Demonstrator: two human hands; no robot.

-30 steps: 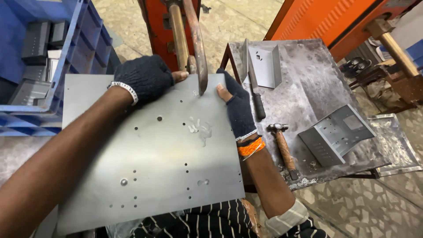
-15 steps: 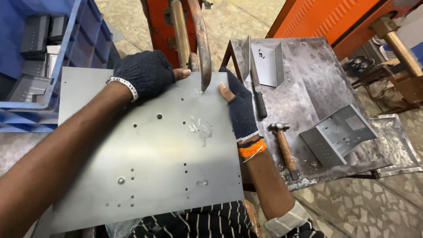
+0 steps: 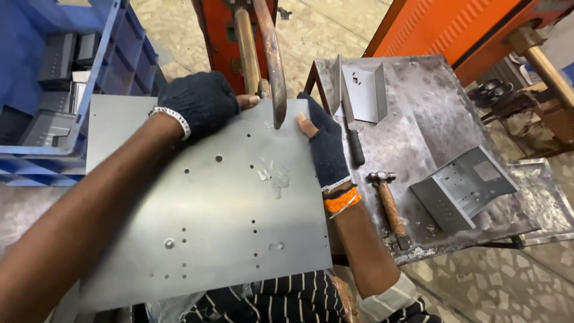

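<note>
Head view: our gloved left hand and right hand clamp the far edge of the steel sheet, held under the copper electrode arm. We judge it stiff, light, sharp-edged: best gripped at its edges.

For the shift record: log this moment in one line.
left hand: grips sheet | right hand: grips sheet edge | rod: tip over sheet
</note>
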